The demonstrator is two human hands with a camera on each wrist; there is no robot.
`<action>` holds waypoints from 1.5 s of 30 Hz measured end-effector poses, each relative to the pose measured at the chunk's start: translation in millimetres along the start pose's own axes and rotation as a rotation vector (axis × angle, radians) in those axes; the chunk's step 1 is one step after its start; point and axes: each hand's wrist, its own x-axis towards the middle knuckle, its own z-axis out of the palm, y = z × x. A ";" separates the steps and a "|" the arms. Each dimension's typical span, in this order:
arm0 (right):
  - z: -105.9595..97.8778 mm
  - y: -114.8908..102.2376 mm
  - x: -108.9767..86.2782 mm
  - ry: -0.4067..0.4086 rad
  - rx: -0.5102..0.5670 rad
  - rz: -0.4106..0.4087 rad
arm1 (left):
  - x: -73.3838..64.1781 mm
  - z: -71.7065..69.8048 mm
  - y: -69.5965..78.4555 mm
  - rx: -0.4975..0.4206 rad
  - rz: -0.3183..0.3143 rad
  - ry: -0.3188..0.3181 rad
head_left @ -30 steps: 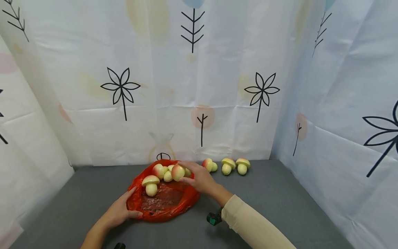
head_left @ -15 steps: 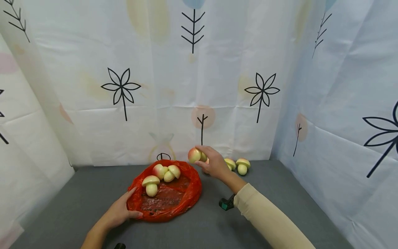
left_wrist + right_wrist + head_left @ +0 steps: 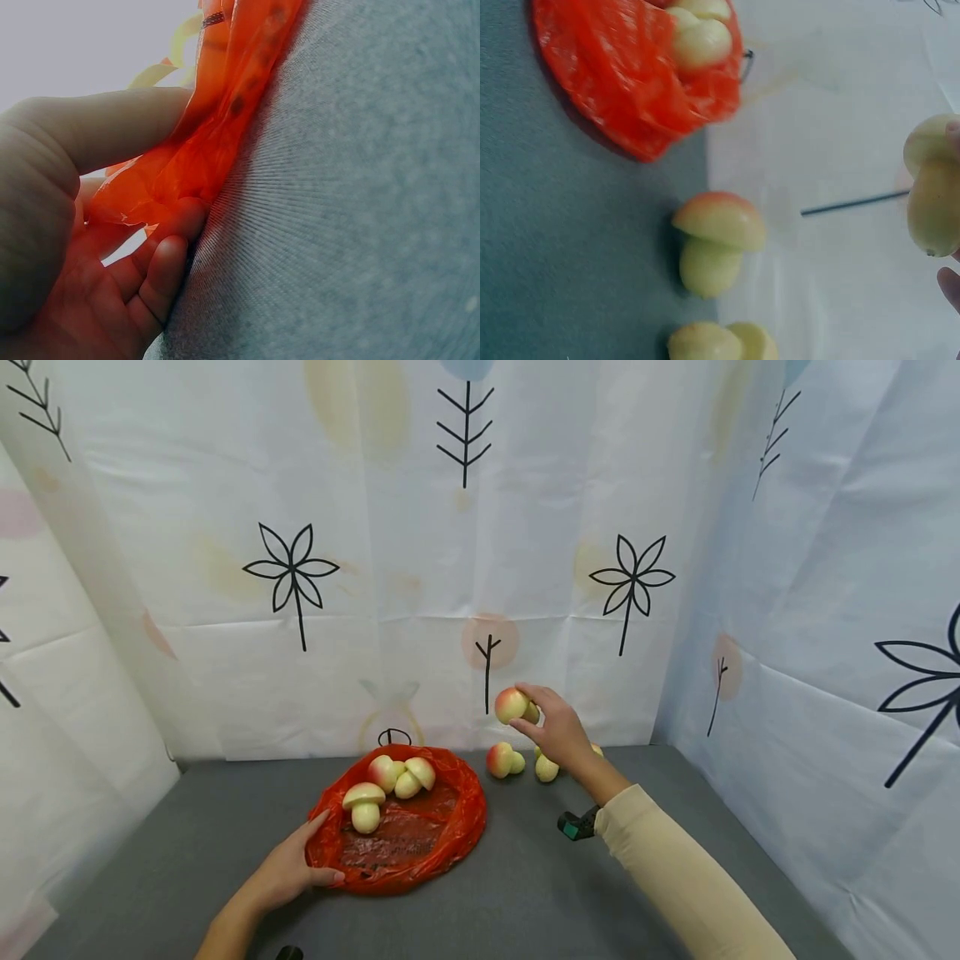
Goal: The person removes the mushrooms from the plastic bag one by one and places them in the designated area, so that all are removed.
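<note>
My left hand (image 3: 285, 868) grips the near-left side of a red plastic bag (image 3: 465, 835). In the left wrist view its thumb and fingers (image 3: 124, 124) close around the thin film. The bag stands with its mouth spread open, and three toy mushrooms (image 3: 365, 810) lie inside. Raised over the back of the table, my right hand (image 3: 561, 731) pinches another mushroom (image 3: 512, 705) by thumb and fingers, its red-tinged cap facing left. Below it on the table lies a red-capped mushroom (image 3: 500, 761). Beside that is a second one (image 3: 547, 768), partly hidden by the hand.
One more mushroom (image 3: 597, 749) is mostly covered by my right hand. The grey table (image 3: 480, 918) ends at a white patterned cloth (image 3: 420, 568) close behind the row. A black wrist device (image 3: 577, 824) hangs under my right forearm.
My right hand has lifted a mushroom up out of the bag and carried it rightward, over the mushrooms at the back. The left hand has kept its place on the bag.
</note>
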 end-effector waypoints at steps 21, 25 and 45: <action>-42.1 48.7 -20.3 0.079 -0.143 0.259 | 1.0 -0.9 2.5 0.017 0.010 0.002; -46.5 58.3 -28.6 0.090 -0.165 0.298 | 0.6 -1.1 3.2 0.010 0.013 0.001; -50.6 96.3 -74.2 0.085 -0.160 0.486 | -0.4 0.2 2.5 0.011 0.010 0.004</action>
